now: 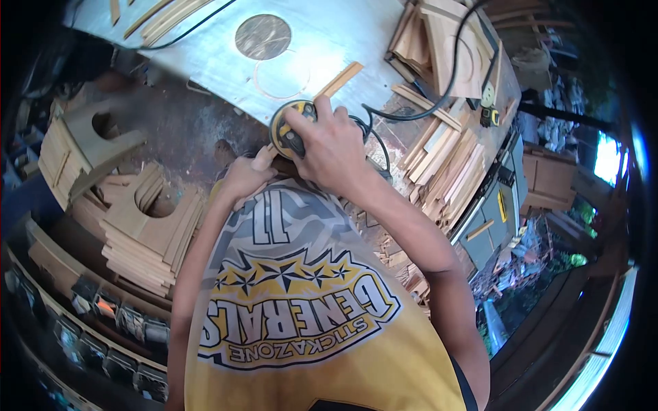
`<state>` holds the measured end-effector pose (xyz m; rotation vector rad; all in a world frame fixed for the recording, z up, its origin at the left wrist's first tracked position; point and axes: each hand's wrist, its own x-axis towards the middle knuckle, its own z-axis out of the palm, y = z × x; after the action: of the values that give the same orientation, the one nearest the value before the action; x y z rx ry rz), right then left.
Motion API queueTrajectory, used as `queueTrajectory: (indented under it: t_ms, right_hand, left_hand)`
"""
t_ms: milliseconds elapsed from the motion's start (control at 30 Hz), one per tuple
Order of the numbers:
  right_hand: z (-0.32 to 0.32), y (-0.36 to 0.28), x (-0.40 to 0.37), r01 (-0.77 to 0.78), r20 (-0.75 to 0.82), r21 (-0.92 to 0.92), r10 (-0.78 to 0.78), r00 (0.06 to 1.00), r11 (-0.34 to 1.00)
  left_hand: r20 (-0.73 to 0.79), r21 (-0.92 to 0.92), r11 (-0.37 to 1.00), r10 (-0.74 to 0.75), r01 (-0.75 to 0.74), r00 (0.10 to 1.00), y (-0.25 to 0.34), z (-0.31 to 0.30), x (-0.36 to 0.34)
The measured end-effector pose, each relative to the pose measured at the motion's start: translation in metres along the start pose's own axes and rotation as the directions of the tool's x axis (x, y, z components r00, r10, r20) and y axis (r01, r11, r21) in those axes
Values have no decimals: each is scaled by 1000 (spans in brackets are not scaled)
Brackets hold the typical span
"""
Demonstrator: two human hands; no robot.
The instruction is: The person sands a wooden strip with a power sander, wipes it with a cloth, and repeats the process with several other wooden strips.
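My right hand (334,147) is wrapped over the top of a yellow-and-black power sander (293,137), near the front edge of the metal-topped worktable (329,41). My left hand (248,178) is closed just left of the sander, close to my shirt front. Its fingertips reach the sander's side; whether they hold a small piece there I cannot make out. Just past my right hand, a narrow wood strip (340,80) lies on the tabletop. A black cord (411,116) loops to the right of the sander.
Wood strips (445,161) are heaped on the right, near a tape measure (489,116). Wood panels (456,51) stand at the back right. On the left are stacked boards with round cutouts (147,236). More strips (168,24) and a round disc (263,37) lie on the tabletop.
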<state>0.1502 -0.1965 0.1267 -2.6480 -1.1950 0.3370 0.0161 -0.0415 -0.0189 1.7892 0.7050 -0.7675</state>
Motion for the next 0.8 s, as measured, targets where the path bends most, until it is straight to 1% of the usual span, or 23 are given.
queueTrajectory:
  t_ms: [33,67,133,167,200,267,333,367,400,467,500,533,600,633,700,733,767,800]
  right_hand:
    - [-1,5,1,4,-8,4,-3,1000,1000]
    - [-3,13,4,-14,-13,0,14,1000,1000]
    - [-12,31,19,-135,24,-41,136,990,990]
    - [-17,41,27,-180,18,-99,183,983,979]
    - [-19,52,33,-183,20,-97,186,982,978]
    - [-22,76,45,-250,-88,-133,240,967,959]
    - [-29,92,56,-269,-93,-174,256,962,947]
    - [-26,104,61,-255,-134,-177,234,963,950]
    - [-25,113,66,-255,-130,-177,235,963,951]
    - [-26,124,73,-217,-196,-186,180,964,958]
    - [-39,117,72,-275,-124,-62,266,956,959]
    - [-38,121,73,-265,-117,-62,257,959,962]
    - [-35,129,81,-190,-179,-122,167,970,974]
    - [-37,129,82,-204,-172,-114,183,968,972]
    - [-41,122,85,-211,-153,-111,193,969,971]
    - [-41,119,85,-230,-138,-111,214,967,967]
    - [-40,114,82,-189,-140,-110,173,975,976]
    - [-35,109,80,-189,-140,-109,173,975,976]
  left_hand:
    - [10,22,999,-32,32,999,-1,0,0]
    - [22,33,999,-23,22,999,-2,1,-1]
    - [28,25,997,-70,69,997,1,-3,-7]
    - [24,13,999,-45,45,999,-13,2,0]
    - [27,15,999,-47,46,999,-11,1,-3]
    - [51,3,999,-48,47,998,1,-8,-16]
    - [45,3,998,-63,63,997,-3,-12,-21]
    - [35,0,998,-68,68,997,-3,-12,-22]
    - [38,-1,997,-71,71,997,-6,-13,-22]
    - [36,-28,995,-99,100,994,-13,-16,-22]
    - [29,-39,994,-101,102,994,-12,-17,-25]
    - [26,-48,993,-109,110,994,-12,-18,-28]
    - [15,-23,995,-100,100,995,-12,-20,-32]
    - [11,-29,994,-108,109,994,-15,-19,-31]
    - [-51,43,995,-92,94,994,-22,-17,-28]
    - [-55,40,994,-99,101,994,-24,-16,-26]
    - [-35,39,992,-116,118,993,-26,-16,-24]
    - [-13,42,991,-130,130,991,-25,-16,-23]
